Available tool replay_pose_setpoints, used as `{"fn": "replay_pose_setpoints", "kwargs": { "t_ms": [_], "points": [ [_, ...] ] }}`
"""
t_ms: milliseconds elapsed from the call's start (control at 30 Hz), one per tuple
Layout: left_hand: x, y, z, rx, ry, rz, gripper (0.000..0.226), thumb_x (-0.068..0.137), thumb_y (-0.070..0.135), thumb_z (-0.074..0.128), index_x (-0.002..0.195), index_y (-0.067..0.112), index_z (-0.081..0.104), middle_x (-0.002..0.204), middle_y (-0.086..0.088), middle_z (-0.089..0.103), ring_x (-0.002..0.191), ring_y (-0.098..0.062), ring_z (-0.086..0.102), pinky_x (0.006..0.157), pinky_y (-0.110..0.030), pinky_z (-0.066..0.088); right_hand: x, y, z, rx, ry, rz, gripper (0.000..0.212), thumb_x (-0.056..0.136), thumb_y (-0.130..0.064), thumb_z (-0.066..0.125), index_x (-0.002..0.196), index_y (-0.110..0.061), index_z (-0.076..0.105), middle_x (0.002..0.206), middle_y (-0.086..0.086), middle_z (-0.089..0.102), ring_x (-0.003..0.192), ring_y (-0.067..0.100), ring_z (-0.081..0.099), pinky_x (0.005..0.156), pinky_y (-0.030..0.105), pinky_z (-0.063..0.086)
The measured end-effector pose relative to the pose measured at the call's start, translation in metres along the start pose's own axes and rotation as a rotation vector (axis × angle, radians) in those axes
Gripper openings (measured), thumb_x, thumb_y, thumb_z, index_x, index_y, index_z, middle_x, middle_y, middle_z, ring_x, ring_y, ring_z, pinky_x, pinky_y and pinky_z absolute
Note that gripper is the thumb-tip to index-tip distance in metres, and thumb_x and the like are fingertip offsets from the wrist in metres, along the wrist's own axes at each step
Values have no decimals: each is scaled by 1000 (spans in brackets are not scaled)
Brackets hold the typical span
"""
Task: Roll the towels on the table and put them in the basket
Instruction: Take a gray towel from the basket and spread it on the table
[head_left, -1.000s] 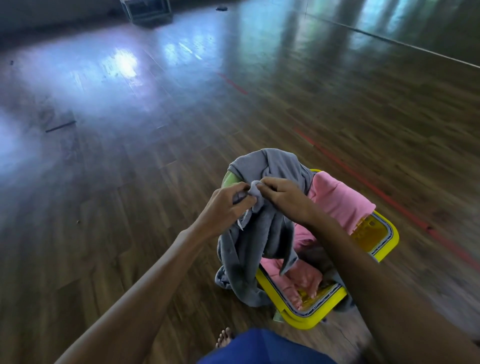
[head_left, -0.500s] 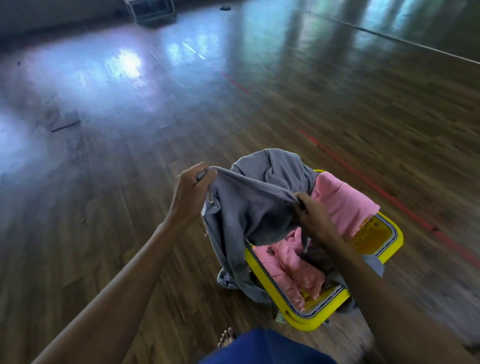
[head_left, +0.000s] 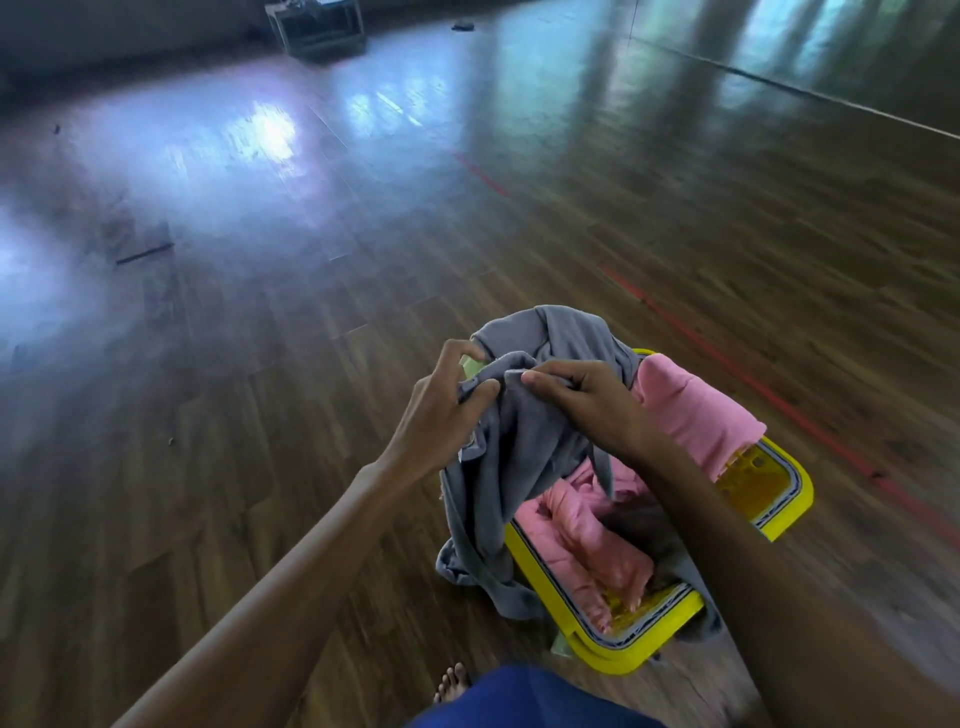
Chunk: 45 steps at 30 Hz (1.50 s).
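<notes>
A grey towel (head_left: 524, 457) hangs over the near-left side of a yellow basket (head_left: 779, 514) that stands on the wooden floor. My left hand (head_left: 441, 405) and my right hand (head_left: 587, 400) both pinch the towel's upper edge, close together above the basket. The towel's lower end trails onto the floor beside the basket. Pink towels (head_left: 691, 415) lie crumpled in the basket and drape over its far rim. A bit of light green cloth (head_left: 471, 367) shows behind my left hand.
Wooden floor (head_left: 260, 364) stretches all around, with a red line (head_left: 779, 410) running past the basket on the right. A dark box-like object (head_left: 319, 26) stands far off at the back. My bare toes (head_left: 453, 680) and blue clothing (head_left: 524, 699) are at the bottom edge.
Half a second ago my hands were apart, stretching the grey towel's edge; now they have come back together, pinching the edge side by side.
</notes>
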<state>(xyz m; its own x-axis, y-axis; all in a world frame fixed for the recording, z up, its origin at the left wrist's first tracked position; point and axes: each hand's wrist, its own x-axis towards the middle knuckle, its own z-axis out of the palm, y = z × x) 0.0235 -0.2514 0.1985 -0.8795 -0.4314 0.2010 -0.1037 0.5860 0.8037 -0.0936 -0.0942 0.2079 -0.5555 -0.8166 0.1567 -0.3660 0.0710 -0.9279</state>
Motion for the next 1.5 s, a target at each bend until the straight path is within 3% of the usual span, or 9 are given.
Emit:
{"fn": "replay_pose_setpoints", "kwargs": {
  "t_ms": [133, 267, 333, 567, 733, 867, 1033, 1200, 1500],
  "points": [
    [1, -3, -2, -194, -245, 66, 31, 96, 22, 55, 126, 26, 60, 123, 14, 64, 111, -6, 61, 93, -25, 48, 6, 1, 1, -87, -37, 13, 28, 96, -30, 59, 83, -8, 70, 70, 15, 60, 67, 20, 56, 67, 37, 46],
    [10, -11, -6, -105, -131, 17, 26, 92, 32, 53, 73, 16, 59, 65, 6, 51, 62, -4, 47, 59, -28, 40, 2, 1, -5, -66, -70, 46, 23, 94, -27, 62, 82, -8, 69, 68, 1, 57, 66, 6, 51, 62, 21, 42],
    [14, -15, -12, -87, -44, 17, 32, 91, 32, 52, 73, 6, 55, 62, -8, 47, 60, -7, 42, 57, -29, 36, -5, 9, -15, -75, -123, 94, 17, 93, -27, 63, 84, -15, 69, 71, -2, 60, 65, 5, 52, 59, 18, 41],
    [6, -20, -26, -110, 115, -69, 34, 91, 29, 50, 64, 8, 45, 58, 4, 38, 57, -11, 37, 55, -30, 31, -42, 54, -37, -43, -98, 229, 26, 96, -23, 56, 85, -1, 64, 70, 17, 54, 62, 17, 48, 56, 32, 39],
    [-10, -26, -35, -168, 199, -139, 29, 92, 24, 51, 65, 13, 48, 62, -3, 40, 60, -16, 37, 58, -32, 30, -57, 73, -40, -86, -16, 277, 19, 96, -12, 56, 82, -3, 64, 73, 2, 54, 62, 2, 45, 59, 24, 36],
    [-29, -22, -29, -154, 94, -116, 30, 92, 23, 51, 66, 8, 47, 60, 5, 42, 59, -10, 39, 57, -31, 32, -59, 49, -17, -44, 92, 208, 15, 98, -16, 53, 92, -10, 66, 77, -7, 61, 65, -4, 54, 60, 13, 42],
    [-58, -5, -10, -117, -85, -53, 27, 92, 27, 52, 68, 15, 52, 61, 11, 46, 61, -3, 41, 61, -30, 37, -67, 0, 27, 1, 141, 111, 11, 95, -18, 60, 92, -15, 70, 81, -12, 66, 77, 3, 58, 71, 25, 48],
    [-96, 24, -4, -220, -222, 32, 24, 91, 30, 51, 68, 27, 56, 61, 14, 46, 61, -3, 41, 60, -29, 37, -114, -50, 53, 82, 221, 187, 16, 96, -27, 59, 92, -17, 71, 90, 16, 68, 78, 15, 57, 65, 35, 45],
    [-161, 116, 34, -498, -573, 156, 15, 86, 7, 52, 77, 17, 58, 69, 2, 49, 63, -1, 43, 62, -15, 37, -260, -103, 46, 182, 713, 310, 20, 91, -31, 62, 83, -15, 69, 74, 11, 52, 67, 22, 43, 54, 25, 34]
  ]
}}
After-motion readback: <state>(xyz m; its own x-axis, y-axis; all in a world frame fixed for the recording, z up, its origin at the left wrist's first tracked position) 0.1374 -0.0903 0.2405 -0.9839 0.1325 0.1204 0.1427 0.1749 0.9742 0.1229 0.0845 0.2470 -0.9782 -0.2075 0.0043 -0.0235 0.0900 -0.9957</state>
